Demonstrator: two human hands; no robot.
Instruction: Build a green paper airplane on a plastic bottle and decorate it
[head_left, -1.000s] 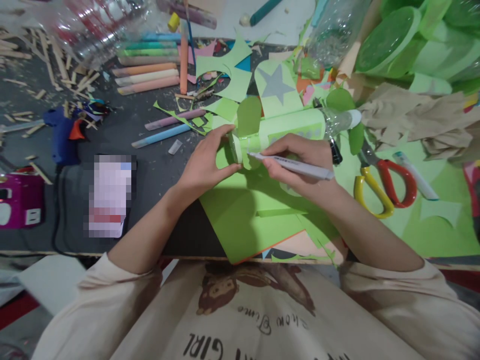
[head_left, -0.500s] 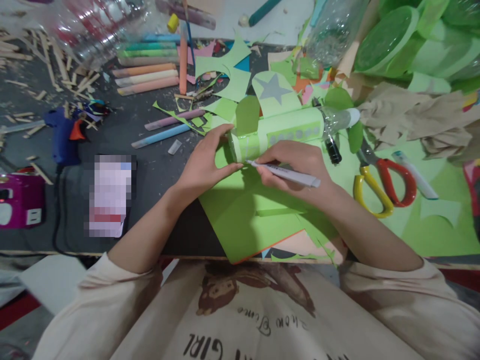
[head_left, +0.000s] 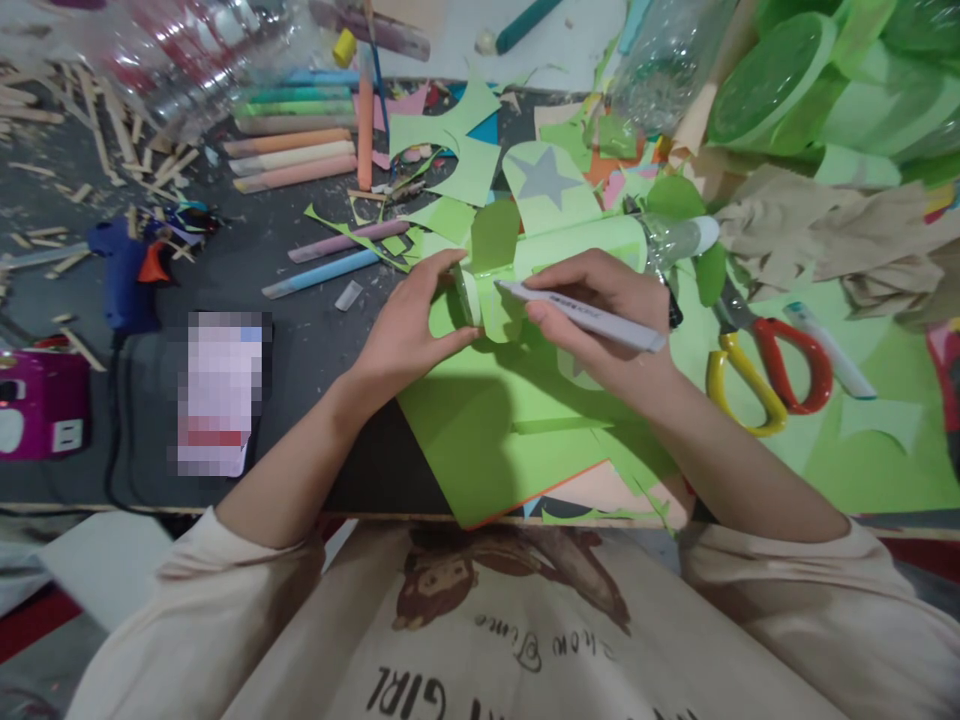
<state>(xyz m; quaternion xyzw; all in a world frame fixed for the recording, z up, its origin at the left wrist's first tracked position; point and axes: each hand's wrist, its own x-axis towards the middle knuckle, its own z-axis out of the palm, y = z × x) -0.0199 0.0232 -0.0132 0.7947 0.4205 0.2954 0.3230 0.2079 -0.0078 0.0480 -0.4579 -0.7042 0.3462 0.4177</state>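
Note:
A plastic bottle wrapped in light green paper lies sideways, its pale neck end to the right. Thumb and fingers of my left hand close around its base end. A grey-white marker is pinched in my right hand, its tip at the green band near the base; whether it touches the paper I cannot tell. One green fin stands up from the bottle. Behind it is a pale green piece with a grey star. Another star piece shows partly under my right hand.
Scissors with red and yellow handles lie at the right on green paper. At the left are a blue glue gun, a phone and a magenta box. Coloured sticks, paper scraps and clear bottles fill the back.
The bottle has turned about its length, bringing a fin and a star piece out on the near side. My right hand and the marker tip have moved up on the paper.

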